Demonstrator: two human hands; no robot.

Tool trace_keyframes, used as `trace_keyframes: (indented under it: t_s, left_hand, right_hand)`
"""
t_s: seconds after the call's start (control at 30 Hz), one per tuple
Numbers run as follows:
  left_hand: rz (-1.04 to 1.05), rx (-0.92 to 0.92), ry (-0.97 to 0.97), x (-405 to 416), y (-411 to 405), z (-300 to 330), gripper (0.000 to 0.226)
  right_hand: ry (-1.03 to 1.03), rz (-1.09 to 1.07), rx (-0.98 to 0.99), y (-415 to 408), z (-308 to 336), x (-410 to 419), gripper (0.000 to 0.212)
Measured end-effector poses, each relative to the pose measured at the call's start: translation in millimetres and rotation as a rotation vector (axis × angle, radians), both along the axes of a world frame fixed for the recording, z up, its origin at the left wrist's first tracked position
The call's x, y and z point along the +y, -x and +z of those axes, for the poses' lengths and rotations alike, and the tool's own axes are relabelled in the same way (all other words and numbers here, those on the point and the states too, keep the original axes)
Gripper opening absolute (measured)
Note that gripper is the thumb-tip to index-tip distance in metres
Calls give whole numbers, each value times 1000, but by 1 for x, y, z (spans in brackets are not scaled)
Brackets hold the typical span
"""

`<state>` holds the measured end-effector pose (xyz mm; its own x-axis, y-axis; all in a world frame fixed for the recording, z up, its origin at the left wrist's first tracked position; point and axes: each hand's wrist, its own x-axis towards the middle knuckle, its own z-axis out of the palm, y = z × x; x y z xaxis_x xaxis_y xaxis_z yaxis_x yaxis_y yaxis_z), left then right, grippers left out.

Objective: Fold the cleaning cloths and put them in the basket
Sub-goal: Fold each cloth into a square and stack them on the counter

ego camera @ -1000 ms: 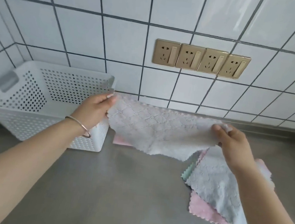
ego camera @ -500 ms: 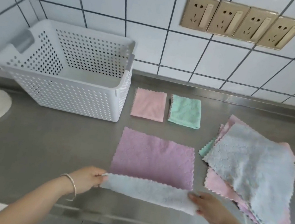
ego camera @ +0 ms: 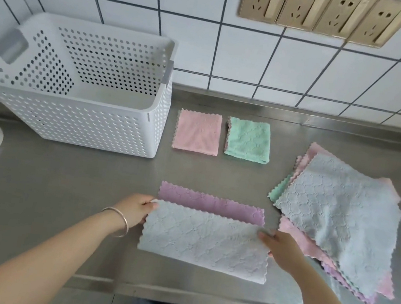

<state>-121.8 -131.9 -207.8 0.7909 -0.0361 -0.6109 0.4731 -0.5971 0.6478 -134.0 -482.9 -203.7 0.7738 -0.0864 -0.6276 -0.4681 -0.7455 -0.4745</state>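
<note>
Both hands' fingers pinching cloth

text: none legible | wall sockets: no readable marks, perhaps blurred | cloths, basket: unlabelled

Basket: white plastic, walls perforated with a regular grid of small holes, grey handle slot; it stands on a grey brushed-steel counter below a white tiled wall with dark grout and gold sockets. Folded cloths near the counter's back edge: one pink, one mint green, both scallop-edged. Cloth at the front edge: pale blue-grey diamond-quilt face, lilac reverse; the stack at the right shows blue-grey over pink, lilac and green.
</note>
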Motion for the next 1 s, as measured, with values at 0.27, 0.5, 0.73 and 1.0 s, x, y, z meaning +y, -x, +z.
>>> trace_keyframes:
  t_s: [0.27, 0.5, 0.73, 1.0]
  left_hand:
    - [62, -139, -213, -18, -42, -26, 24]
    - [37, -106, -383, -24, -56, -33, 30]
    - [-50, -100, -539, -29, -64, -37, 33]
    - [-111, -554, -766, -44, -52, -27, 25]
  right_hand:
    - [111, -3, -124, -31, -13, 5, 32]
    - [196, -22, -112, -41, -27, 7, 37]
    - [261, -90, -77, -50, -34, 11, 42]
    - [255, -302, -295, -28, -30, 16, 28]
